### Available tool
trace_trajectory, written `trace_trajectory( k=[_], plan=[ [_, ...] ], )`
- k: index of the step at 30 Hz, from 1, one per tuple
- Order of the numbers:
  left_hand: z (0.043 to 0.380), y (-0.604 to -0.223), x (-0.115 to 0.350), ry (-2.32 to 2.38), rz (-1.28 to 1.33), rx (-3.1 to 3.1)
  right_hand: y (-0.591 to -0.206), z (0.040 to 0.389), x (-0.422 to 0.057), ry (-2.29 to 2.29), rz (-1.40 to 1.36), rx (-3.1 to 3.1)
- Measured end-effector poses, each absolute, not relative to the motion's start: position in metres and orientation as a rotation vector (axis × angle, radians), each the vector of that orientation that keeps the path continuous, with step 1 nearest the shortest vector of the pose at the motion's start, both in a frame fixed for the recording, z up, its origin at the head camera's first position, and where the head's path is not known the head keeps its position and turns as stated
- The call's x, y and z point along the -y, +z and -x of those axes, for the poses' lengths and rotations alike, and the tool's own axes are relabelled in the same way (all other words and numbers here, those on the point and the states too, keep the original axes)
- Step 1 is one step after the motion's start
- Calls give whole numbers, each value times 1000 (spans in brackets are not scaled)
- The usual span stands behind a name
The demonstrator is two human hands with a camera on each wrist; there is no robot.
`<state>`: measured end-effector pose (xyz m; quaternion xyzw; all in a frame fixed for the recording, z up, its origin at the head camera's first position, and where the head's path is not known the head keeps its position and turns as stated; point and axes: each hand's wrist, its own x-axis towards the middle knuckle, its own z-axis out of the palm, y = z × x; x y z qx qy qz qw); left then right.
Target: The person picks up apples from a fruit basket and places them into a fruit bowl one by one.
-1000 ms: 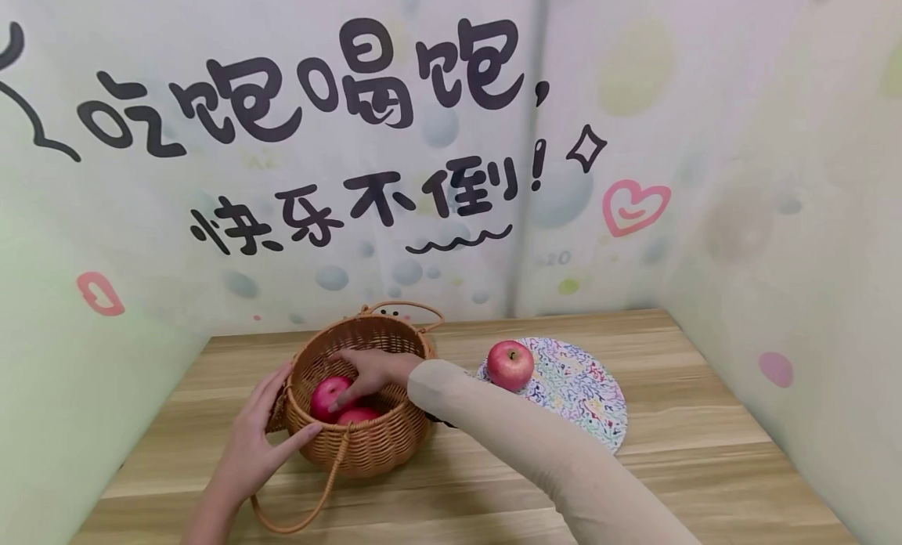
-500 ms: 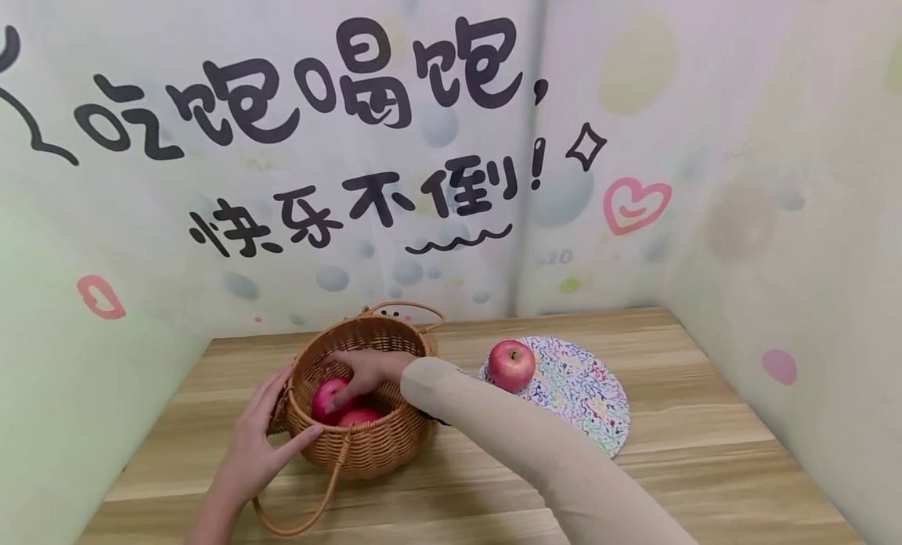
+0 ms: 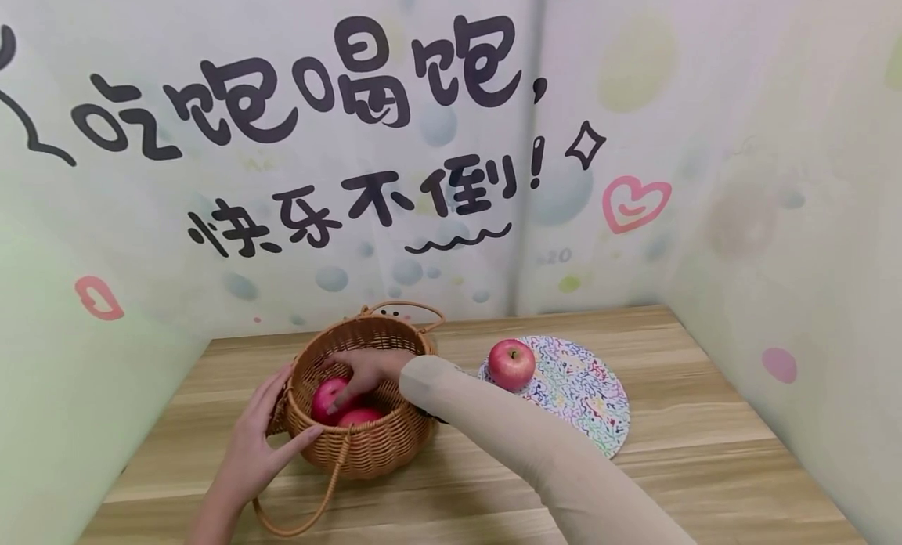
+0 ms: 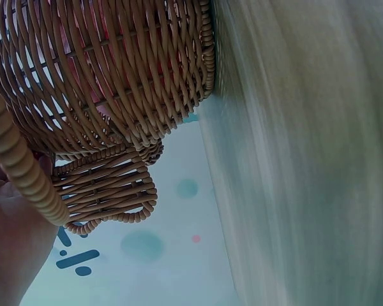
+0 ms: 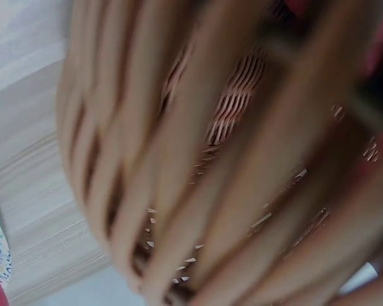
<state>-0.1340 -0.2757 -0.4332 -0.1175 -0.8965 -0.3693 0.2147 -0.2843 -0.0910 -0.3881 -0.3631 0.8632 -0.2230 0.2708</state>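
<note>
A brown wicker basket (image 3: pixel 373 455) stands at the table's left with two red apples showing inside. My left hand (image 3: pixel 255 443) holds its left side, the thumb along the front rim and the fingers round the side; the left wrist view shows part of that hand (image 4: pixel 19 236) beside a woven flap (image 4: pixel 108 188). Down in the basket, my right hand (image 3: pixel 366 369) has its thumb over one apple (image 3: pixel 324 396) and its other fingers behind it. The second apple (image 3: pixel 361 415) lies just in front. Blurred wicker (image 5: pixel 198 159) fills the right wrist view.
Right of the basket lies a round patterned mat (image 3: pixel 588 396) with another apple (image 3: pixel 512 365) at its left edge. One basket handle (image 3: pixel 327 494) droops over the wooden table (image 3: pixel 705 451); the other handle (image 3: pixel 405 303) leans to the back. Printed walls (image 3: pixel 451 286) enclose the table.
The right forearm has shifted slightly left and down; both hands stay at the basket and the apples keep their places.
</note>
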Motion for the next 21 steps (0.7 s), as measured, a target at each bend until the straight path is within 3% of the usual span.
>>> trace_trajectory(
  k=[21],
  plan=[
    [134,-432,274,-1038,332,2484,-389,284,88,-611,1022,-2182]
  ],
)
